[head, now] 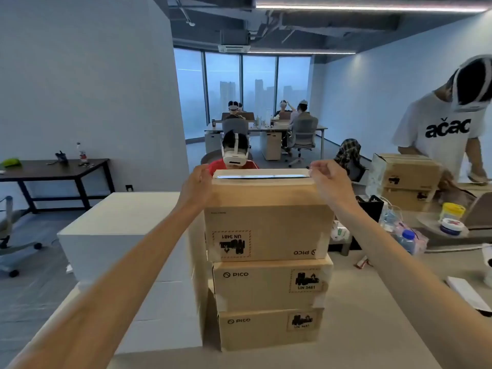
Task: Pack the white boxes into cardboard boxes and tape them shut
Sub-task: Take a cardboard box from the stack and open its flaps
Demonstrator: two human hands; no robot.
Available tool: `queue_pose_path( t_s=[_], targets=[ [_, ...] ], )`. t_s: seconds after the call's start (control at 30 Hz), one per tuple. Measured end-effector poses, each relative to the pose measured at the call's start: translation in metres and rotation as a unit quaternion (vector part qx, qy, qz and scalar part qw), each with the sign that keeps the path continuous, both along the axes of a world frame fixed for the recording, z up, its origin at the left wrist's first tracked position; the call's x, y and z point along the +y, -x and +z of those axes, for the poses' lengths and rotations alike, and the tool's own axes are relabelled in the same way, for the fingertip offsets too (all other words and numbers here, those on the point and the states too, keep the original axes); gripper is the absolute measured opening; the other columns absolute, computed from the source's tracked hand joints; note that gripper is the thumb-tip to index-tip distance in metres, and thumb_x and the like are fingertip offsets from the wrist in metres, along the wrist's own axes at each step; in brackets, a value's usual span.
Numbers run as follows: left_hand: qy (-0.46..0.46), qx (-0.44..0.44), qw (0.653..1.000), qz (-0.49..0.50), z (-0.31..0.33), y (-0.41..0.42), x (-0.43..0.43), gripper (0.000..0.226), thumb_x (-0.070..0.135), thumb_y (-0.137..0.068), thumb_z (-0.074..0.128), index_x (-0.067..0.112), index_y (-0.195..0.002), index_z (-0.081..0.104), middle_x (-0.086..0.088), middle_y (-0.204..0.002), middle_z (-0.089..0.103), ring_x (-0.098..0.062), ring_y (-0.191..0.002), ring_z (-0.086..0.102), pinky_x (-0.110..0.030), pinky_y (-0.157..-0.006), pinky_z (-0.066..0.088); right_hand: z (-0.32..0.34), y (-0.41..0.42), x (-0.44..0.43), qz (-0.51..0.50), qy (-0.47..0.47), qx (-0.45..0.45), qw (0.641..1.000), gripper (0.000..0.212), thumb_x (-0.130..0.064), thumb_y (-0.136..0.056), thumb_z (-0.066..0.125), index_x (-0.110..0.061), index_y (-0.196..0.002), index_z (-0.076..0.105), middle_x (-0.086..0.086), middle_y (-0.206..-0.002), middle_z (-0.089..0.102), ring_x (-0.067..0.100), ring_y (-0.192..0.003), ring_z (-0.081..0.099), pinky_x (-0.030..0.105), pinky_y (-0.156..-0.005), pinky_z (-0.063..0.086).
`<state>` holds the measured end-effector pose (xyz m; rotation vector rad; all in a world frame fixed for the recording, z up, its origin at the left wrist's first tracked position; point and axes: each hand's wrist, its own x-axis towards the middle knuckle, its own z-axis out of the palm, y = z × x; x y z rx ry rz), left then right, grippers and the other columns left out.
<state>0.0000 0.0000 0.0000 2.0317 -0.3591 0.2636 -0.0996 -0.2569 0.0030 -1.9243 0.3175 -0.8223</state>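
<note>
As left hand (198,179), right hand (328,177) flank box (266,225)

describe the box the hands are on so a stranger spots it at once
Mid-view, a stack of three cardboard boxes stands beside a big white block. It is the top box, with the left hand and right hand holding its upper corners. Unlike the two below, its PICO logo and UN 3481 label are upside down, and glossy tape runs along its top.

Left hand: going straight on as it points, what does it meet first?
The top box, whose upper left edge the left hand already holds. What lies beyond that is unclear in depth.
</note>
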Motion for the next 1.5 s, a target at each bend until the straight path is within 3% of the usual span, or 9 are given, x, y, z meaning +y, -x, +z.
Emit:
queue_pose_path(
  t_s=[0.2, 0.33, 0.47, 0.53, 0.7, 0.87, 1.07, 1.2, 1.5],
  targets=[
    [-0.121, 0.103, 0.987, -0.005, -0.01, -0.064, -0.033, 0.048, 0.027, -0.103, 0.035, 0.014, -0.148, 0.029, -0.012, -0.15, 0.038, -0.031, -0.134, 0.039, -0.045, -0.11, 0.03, -0.009, -0.071, -0.061, -0.034, 0.147, 0.211, 0.966, 0.048, -0.035, -0.094, 0.054, -0.013, -0.136, 0.051, 0.009, -0.141, 0.05, 0.027, -0.128, 0.047, 0.034, -0.098, 0.039],
    [-0.126, 0.152, 0.98, -0.022, -0.015, -0.08, -0.041, 0.019, 0.019, -0.098, 0.037, 0.021, -0.1, 0.055, -0.011, -0.104, 0.061, -0.024, -0.094, 0.056, -0.037, -0.088, 0.045, -0.015, -0.095, -0.08, 0.002, 0.126, 0.355, 0.926, 0.067, -0.046, -0.098, 0.047, -0.009, -0.15, 0.028, 0.016, -0.148, 0.041, 0.034, -0.132, 0.043, 0.04, -0.104, 0.038],
    [-0.121, 0.158, 0.98, -0.022, -0.011, -0.069, -0.045, 0.011, 0.021, -0.1, 0.039, 0.024, -0.11, 0.043, -0.004, -0.105, 0.056, -0.024, -0.104, 0.055, -0.039, -0.097, 0.045, -0.014, -0.096, -0.076, 0.016, 0.118, 0.336, 0.934, 0.068, -0.045, -0.098, 0.05, -0.009, -0.15, 0.026, 0.015, -0.147, 0.042, 0.033, -0.131, 0.043, 0.04, -0.105, 0.038],
    [-0.113, 0.159, 0.98, -0.024, -0.007, -0.06, -0.042, 0.028, 0.03, -0.099, 0.044, 0.02, -0.124, 0.04, -0.005, -0.115, 0.056, -0.024, -0.109, 0.056, -0.043, -0.1, 0.047, -0.011, -0.087, -0.073, 0.021, 0.11, 0.32, 0.941, 0.069, -0.045, -0.097, 0.051, -0.011, -0.151, 0.025, 0.014, -0.15, 0.039, 0.032, -0.134, 0.041, 0.04, -0.106, 0.036],
    [-0.061, 0.125, 0.99, -0.024, 0.013, -0.021, -0.038, 0.05, 0.036, -0.094, 0.047, 0.022, -0.139, 0.031, -0.007, -0.114, 0.056, -0.025, -0.102, 0.058, -0.044, -0.092, 0.05, 0.012, -0.026, -0.059, 0.006, 0.108, 0.259, 0.96, 0.061, -0.042, -0.099, 0.05, -0.012, -0.147, 0.029, 0.01, -0.146, 0.042, 0.029, -0.131, 0.042, 0.031, -0.089, 0.032],
    [-0.02, 0.055, 0.995, -0.085, 0.032, 0.038, -0.063, 0.058, 0.036, -0.096, 0.045, 0.02, -0.148, 0.025, -0.002, -0.12, 0.05, -0.02, -0.1, 0.049, -0.036, -0.086, 0.04, 0.023, 0.075, -0.064, -0.068, 0.094, 0.188, 0.975, 0.048, -0.038, -0.097, 0.052, -0.015, -0.137, 0.039, 0.001, -0.125, 0.051, 0.022, -0.116, 0.049, 0.033, -0.09, 0.037],
    [0.036, 0.056, 0.987, -0.149, 0.009, 0.115, -0.133, 0.045, 0.044, -0.099, 0.042, 0.022, -0.138, 0.037, -0.005, -0.123, 0.054, -0.026, -0.108, 0.052, -0.039, -0.089, 0.039, 0.011, 0.191, -0.097, -0.184, 0.091, 0.168, 0.964, 0.052, -0.037, -0.097, 0.05, -0.016, -0.142, 0.035, 0.007, -0.135, 0.051, 0.032, -0.126, 0.047, 0.038, -0.092, 0.037],
    [0.029, 0.069, 0.986, -0.152, -0.017, 0.156, -0.19, 0.043, 0.044, -0.1, 0.039, 0.021, -0.136, 0.042, -0.002, -0.116, 0.053, -0.019, -0.101, 0.046, -0.035, -0.085, 0.035, -0.007, 0.242, -0.141, -0.218, 0.068, 0.162, 0.96, 0.06, -0.035, -0.097, 0.053, -0.016, -0.149, 0.028, 0.01, -0.146, 0.044, 0.032, -0.132, 0.041, 0.041, -0.1, 0.035],
    [0.076, 0.14, 0.985, -0.064, -0.116, 0.208, -0.297, 0.035, 0.038, -0.101, 0.039, 0.019, -0.13, 0.046, -0.002, -0.115, 0.061, -0.017, -0.096, 0.055, -0.036, -0.082, 0.043, -0.084, 0.268, -0.268, -0.148, 0.05, 0.207, 0.966, 0.063, -0.039, -0.096, 0.056, -0.018, -0.148, 0.028, 0.009, -0.146, 0.043, 0.03, -0.13, 0.043, 0.039, -0.096, 0.038]
  ],
)
